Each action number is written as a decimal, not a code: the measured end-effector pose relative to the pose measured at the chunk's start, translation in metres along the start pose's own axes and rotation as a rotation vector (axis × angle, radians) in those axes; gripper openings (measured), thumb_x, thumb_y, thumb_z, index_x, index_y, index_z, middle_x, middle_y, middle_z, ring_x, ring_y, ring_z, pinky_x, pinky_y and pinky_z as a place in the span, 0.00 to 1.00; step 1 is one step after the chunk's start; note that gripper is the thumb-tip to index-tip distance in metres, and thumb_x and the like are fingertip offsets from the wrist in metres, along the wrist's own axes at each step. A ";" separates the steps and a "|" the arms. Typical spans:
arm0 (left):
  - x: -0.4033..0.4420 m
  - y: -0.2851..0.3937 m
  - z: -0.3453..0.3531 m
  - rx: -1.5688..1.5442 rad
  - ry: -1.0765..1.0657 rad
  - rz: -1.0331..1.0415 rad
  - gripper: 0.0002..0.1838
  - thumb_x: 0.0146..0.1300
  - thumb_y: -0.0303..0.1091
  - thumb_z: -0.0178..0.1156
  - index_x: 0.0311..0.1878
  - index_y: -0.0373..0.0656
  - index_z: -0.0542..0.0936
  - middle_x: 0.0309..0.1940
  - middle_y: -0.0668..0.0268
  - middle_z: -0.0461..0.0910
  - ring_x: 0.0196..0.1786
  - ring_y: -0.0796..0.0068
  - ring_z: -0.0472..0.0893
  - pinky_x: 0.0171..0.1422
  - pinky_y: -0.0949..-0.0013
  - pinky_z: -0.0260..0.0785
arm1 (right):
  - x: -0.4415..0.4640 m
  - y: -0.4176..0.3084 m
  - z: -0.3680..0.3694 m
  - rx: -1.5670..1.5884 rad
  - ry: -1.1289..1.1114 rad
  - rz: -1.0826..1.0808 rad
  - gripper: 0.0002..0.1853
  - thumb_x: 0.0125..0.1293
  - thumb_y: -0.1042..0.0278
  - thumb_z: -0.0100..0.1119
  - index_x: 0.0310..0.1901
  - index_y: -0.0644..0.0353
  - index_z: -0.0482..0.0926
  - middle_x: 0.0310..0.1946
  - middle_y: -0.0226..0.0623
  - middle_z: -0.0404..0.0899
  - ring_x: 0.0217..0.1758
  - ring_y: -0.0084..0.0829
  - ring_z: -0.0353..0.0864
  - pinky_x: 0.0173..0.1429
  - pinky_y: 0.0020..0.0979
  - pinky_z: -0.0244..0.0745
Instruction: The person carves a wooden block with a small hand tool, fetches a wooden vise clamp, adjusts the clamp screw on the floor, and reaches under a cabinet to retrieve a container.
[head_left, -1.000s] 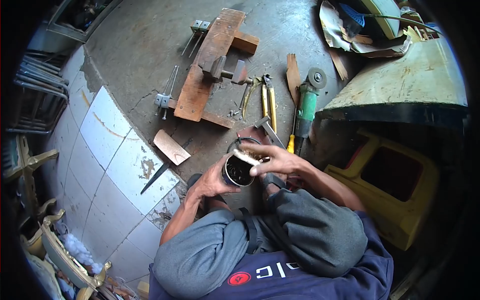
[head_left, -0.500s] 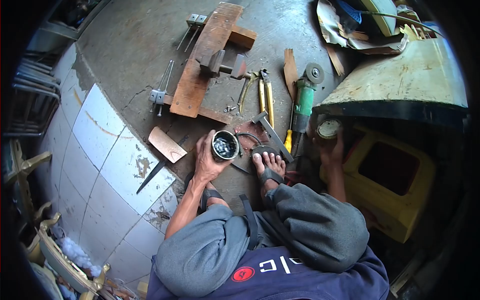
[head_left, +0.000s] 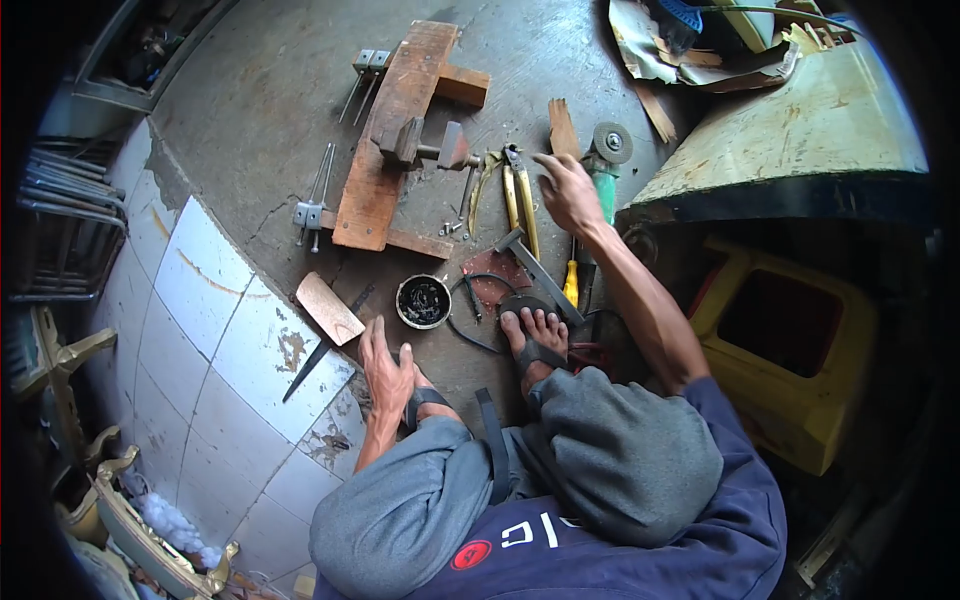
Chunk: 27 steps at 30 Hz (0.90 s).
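An open can (head_left: pixel 424 302) with glossy black stuff inside stands on the floor. Just below and left of it is my left hand (head_left: pixel 386 378), empty, its fingers stretched out and the thumb apart. My right hand (head_left: pixel 572 198) reaches forward over the green angle grinder (head_left: pixel 604 192), index finger extended, with nothing visible in it. Close to its fingertips lie a splintered wood strip (head_left: pixel 563 127) and yellow-handled pliers (head_left: pixel 520 200). A wooden piece with a curved edge (head_left: pixel 330 308) rests over a dark file (head_left: pixel 307 373), left of the can.
A wooden stand with a metal vise (head_left: pixel 392 140) lies ahead. A yellow-handled screwdriver (head_left: pixel 571 284), a metal angle bar (head_left: pixel 540 275) and a reddish sheet (head_left: pixel 496 277) are near my foot. To the right are a pale panel (head_left: pixel 780 140) and a yellow plastic piece (head_left: pixel 790 400).
My left hand has let go of the can, which now stands on the floor. My right hand no longer holds the round lid and has moved forward and left to the grinder.
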<state>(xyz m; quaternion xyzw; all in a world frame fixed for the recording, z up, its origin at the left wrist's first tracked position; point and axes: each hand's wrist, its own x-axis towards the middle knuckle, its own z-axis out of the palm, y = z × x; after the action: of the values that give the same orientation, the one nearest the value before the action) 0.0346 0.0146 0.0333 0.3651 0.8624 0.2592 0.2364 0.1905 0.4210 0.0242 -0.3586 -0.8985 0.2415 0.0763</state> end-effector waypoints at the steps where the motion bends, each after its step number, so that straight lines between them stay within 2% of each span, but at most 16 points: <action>1: -0.004 0.003 -0.005 -0.033 -0.008 -0.053 0.37 0.60 0.29 0.64 0.73 0.31 0.64 0.70 0.43 0.64 0.73 0.42 0.64 0.79 0.49 0.56 | 0.014 0.006 0.009 -0.028 -0.034 -0.040 0.20 0.63 0.71 0.60 0.58 0.54 0.81 0.49 0.48 0.80 0.54 0.47 0.81 0.59 0.43 0.78; 4: -0.020 -0.005 -0.008 -0.051 0.015 -0.043 0.32 0.61 0.29 0.63 0.70 0.34 0.69 0.67 0.44 0.67 0.69 0.43 0.69 0.75 0.51 0.62 | 0.030 0.014 0.040 -0.125 -0.022 -0.102 0.21 0.57 0.72 0.60 0.55 0.51 0.82 0.44 0.46 0.80 0.50 0.46 0.81 0.55 0.43 0.80; 5: -0.021 -0.011 -0.005 -0.080 0.020 -0.068 0.30 0.62 0.28 0.62 0.69 0.35 0.70 0.66 0.45 0.68 0.68 0.42 0.70 0.73 0.51 0.64 | 0.029 0.020 0.055 -0.113 0.117 -0.134 0.18 0.58 0.72 0.60 0.52 0.52 0.81 0.42 0.45 0.79 0.48 0.46 0.81 0.54 0.43 0.80; 8: -0.028 -0.034 0.001 -0.119 0.021 -0.090 0.27 0.64 0.27 0.61 0.66 0.35 0.73 0.64 0.47 0.70 0.62 0.45 0.76 0.65 0.53 0.73 | 0.021 0.018 0.061 0.038 0.229 -0.072 0.10 0.63 0.70 0.57 0.46 0.56 0.78 0.40 0.47 0.78 0.47 0.50 0.81 0.51 0.47 0.79; 10: -0.025 -0.034 0.000 -0.240 -0.007 -0.223 0.26 0.64 0.26 0.61 0.66 0.34 0.72 0.62 0.48 0.70 0.59 0.49 0.78 0.58 0.55 0.78 | 0.008 0.000 0.044 0.138 0.216 0.075 0.08 0.66 0.67 0.55 0.42 0.63 0.75 0.38 0.53 0.79 0.43 0.54 0.82 0.49 0.49 0.77; 12: -0.021 -0.033 -0.006 -0.204 -0.017 -0.191 0.25 0.64 0.24 0.60 0.66 0.33 0.72 0.62 0.48 0.70 0.57 0.52 0.80 0.54 0.58 0.80 | -0.014 -0.008 0.026 0.194 0.204 0.186 0.11 0.67 0.63 0.56 0.41 0.64 0.76 0.34 0.52 0.81 0.40 0.49 0.84 0.46 0.48 0.79; 14: -0.016 -0.031 -0.011 -0.232 -0.053 -0.160 0.25 0.64 0.24 0.60 0.66 0.33 0.72 0.61 0.49 0.71 0.57 0.51 0.80 0.54 0.58 0.80 | -0.056 -0.033 -0.014 0.448 0.214 0.418 0.13 0.67 0.60 0.59 0.38 0.64 0.78 0.29 0.48 0.82 0.33 0.43 0.85 0.40 0.45 0.80; 16: -0.011 -0.026 -0.013 -0.251 -0.064 -0.159 0.25 0.65 0.24 0.60 0.65 0.33 0.72 0.60 0.50 0.71 0.56 0.52 0.81 0.54 0.59 0.80 | -0.105 -0.028 -0.034 0.438 0.368 0.477 0.13 0.65 0.59 0.63 0.36 0.63 0.79 0.24 0.39 0.81 0.28 0.34 0.83 0.36 0.39 0.79; 18: -0.008 -0.021 -0.016 -0.263 -0.039 -0.183 0.24 0.64 0.24 0.60 0.64 0.32 0.74 0.58 0.52 0.73 0.51 0.59 0.81 0.54 0.61 0.76 | -0.147 0.003 -0.048 0.805 0.441 0.665 0.11 0.63 0.61 0.65 0.35 0.61 0.80 0.25 0.32 0.81 0.28 0.30 0.81 0.35 0.37 0.78; 20: -0.004 -0.014 -0.018 -0.269 -0.042 -0.187 0.23 0.64 0.24 0.59 0.63 0.31 0.75 0.58 0.51 0.74 0.50 0.61 0.82 0.55 0.62 0.76 | -0.177 0.015 -0.100 0.909 0.588 0.776 0.09 0.63 0.62 0.67 0.36 0.59 0.81 0.25 0.28 0.80 0.30 0.27 0.80 0.38 0.36 0.78; 21: -0.003 -0.016 -0.017 -0.267 -0.053 -0.183 0.23 0.64 0.24 0.59 0.64 0.32 0.75 0.58 0.51 0.74 0.50 0.62 0.82 0.55 0.62 0.76 | -0.185 0.048 -0.112 0.535 0.760 0.684 0.09 0.64 0.61 0.62 0.33 0.58 0.81 0.25 0.32 0.80 0.29 0.28 0.81 0.40 0.36 0.77; 22: -0.002 -0.016 -0.017 -0.264 -0.065 -0.178 0.23 0.64 0.24 0.59 0.64 0.32 0.75 0.58 0.51 0.74 0.49 0.62 0.82 0.55 0.63 0.76 | -0.185 0.066 -0.157 0.059 0.658 0.663 0.14 0.64 0.59 0.56 0.27 0.59 0.81 0.25 0.36 0.81 0.29 0.30 0.81 0.41 0.38 0.76; 23: -0.001 -0.014 -0.017 -0.268 -0.080 -0.172 0.24 0.64 0.24 0.60 0.64 0.32 0.75 0.57 0.50 0.75 0.50 0.63 0.82 0.56 0.63 0.75 | -0.182 0.074 -0.199 0.305 0.767 0.693 0.17 0.63 0.58 0.52 0.23 0.59 0.81 0.23 0.39 0.81 0.29 0.33 0.81 0.41 0.42 0.76; 24: 0.000 -0.013 -0.016 -0.268 -0.085 -0.165 0.24 0.64 0.24 0.60 0.64 0.32 0.75 0.57 0.50 0.75 0.50 0.63 0.82 0.56 0.63 0.75 | -0.175 0.098 -0.241 0.296 0.841 0.677 0.15 0.63 0.59 0.55 0.24 0.59 0.82 0.19 0.38 0.79 0.29 0.32 0.82 0.42 0.40 0.77; 26: 0.003 -0.010 -0.015 -0.261 -0.128 -0.162 0.24 0.64 0.24 0.60 0.64 0.33 0.75 0.57 0.50 0.76 0.51 0.63 0.82 0.56 0.63 0.75 | -0.155 0.189 -0.294 0.641 1.217 0.579 0.12 0.71 0.59 0.53 0.40 0.56 0.83 0.30 0.36 0.83 0.32 0.30 0.83 0.37 0.35 0.79; 27: 0.005 -0.007 -0.015 -0.267 -0.127 -0.155 0.24 0.64 0.24 0.60 0.64 0.33 0.75 0.57 0.50 0.76 0.51 0.63 0.82 0.56 0.63 0.75 | -0.145 0.191 -0.319 1.200 1.488 0.315 0.13 0.78 0.59 0.49 0.50 0.55 0.81 0.36 0.34 0.84 0.33 0.29 0.83 0.34 0.34 0.78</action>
<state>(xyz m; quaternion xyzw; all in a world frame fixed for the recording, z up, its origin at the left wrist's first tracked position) 0.0187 0.0097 0.0391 0.2784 0.8291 0.3291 0.3560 0.5115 0.5632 0.2144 -0.4374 -0.2894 0.3786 0.7627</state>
